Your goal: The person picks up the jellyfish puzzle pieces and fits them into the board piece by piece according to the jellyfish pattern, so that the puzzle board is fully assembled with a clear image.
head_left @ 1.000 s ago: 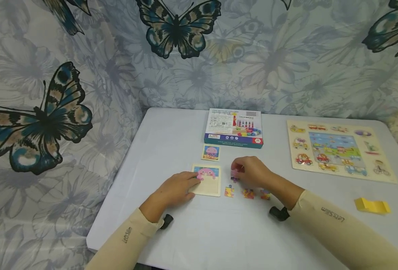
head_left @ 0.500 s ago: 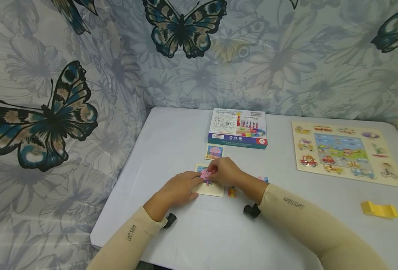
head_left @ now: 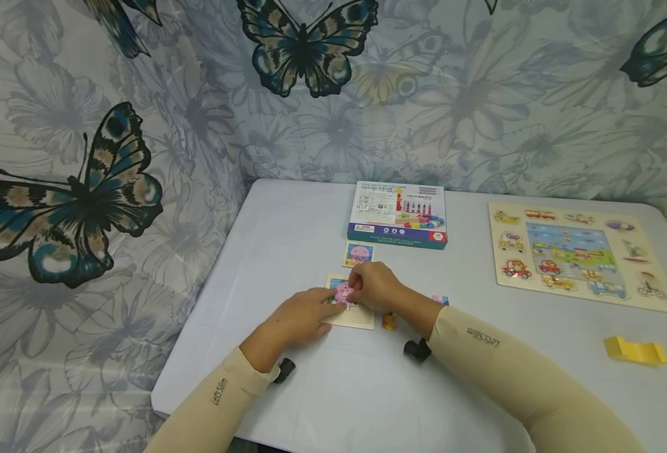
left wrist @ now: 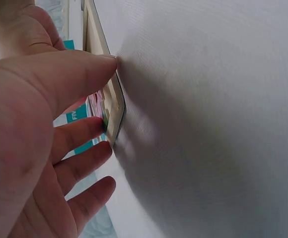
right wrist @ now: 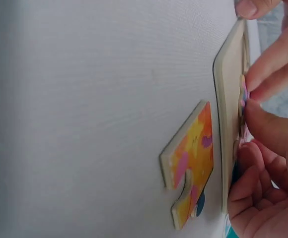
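A small square wooden puzzle tray (head_left: 358,319) lies on the white table, part of a pink cartoon picture showing in it. My right hand (head_left: 380,286) pinches a pink puzzle piece (head_left: 343,293) over the tray's middle. In the right wrist view that puzzle piece (right wrist: 243,96) lies low against the tray, the thumb on it; whether it is fully seated I cannot tell. My left hand (head_left: 296,318) rests at the tray's left side, fingers extended, thumb (left wrist: 102,67) touching the rim. A yellow-orange puzzle piece (right wrist: 193,158) lies right of the tray, and another piece (head_left: 441,300) is partly hidden behind the right wrist.
Behind the tray are a small pink jellyfish picture card (head_left: 359,254) and a puzzle box (head_left: 397,215). At right lie a large vehicle puzzle board (head_left: 585,258) and a yellow wavy block (head_left: 636,351). Patterned fabric (head_left: 333,132) hangs along the table's back and left.
My right hand has carried the pink piece left from beside the tray onto it, then lowered it slightly. The left hand has stayed at the tray. The head view has shifted slightly.
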A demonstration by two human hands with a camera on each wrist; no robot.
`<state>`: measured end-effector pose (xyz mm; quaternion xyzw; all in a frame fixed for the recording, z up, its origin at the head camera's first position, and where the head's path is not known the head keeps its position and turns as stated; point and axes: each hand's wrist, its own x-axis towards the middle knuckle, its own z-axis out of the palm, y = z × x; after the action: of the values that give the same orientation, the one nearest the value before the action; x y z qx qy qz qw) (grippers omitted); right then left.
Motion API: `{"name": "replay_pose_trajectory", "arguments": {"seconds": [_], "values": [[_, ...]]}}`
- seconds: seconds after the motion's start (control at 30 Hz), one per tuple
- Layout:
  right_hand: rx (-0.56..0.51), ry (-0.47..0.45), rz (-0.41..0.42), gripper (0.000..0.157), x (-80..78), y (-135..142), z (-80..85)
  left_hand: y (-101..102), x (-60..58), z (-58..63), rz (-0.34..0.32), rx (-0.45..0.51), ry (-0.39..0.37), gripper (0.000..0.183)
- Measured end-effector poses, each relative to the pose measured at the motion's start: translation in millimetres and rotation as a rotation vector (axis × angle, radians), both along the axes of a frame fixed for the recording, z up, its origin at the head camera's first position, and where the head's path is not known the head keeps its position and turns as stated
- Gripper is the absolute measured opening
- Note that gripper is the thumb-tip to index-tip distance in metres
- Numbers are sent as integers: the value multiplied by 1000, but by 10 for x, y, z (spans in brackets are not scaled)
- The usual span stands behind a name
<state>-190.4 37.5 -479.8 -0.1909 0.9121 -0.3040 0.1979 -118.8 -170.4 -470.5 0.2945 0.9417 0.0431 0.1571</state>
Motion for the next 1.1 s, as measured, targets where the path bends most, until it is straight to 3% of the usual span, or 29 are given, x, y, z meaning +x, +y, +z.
{"name": "replay_pose_trajectory", "arguments": {"seconds": [0.7, 0.97, 1.1], "values": [[63, -58, -22, 18, -89, -21, -41, 17, -15, -24, 12, 2, -26, 52], [77, -159, -32, 19, -169, -57, 7, 64, -5, -22, 4, -78, 61, 50], [109, -152, -35, 21, -190, -96, 10, 78, 5, -13, 5, -93, 71, 51]]}}
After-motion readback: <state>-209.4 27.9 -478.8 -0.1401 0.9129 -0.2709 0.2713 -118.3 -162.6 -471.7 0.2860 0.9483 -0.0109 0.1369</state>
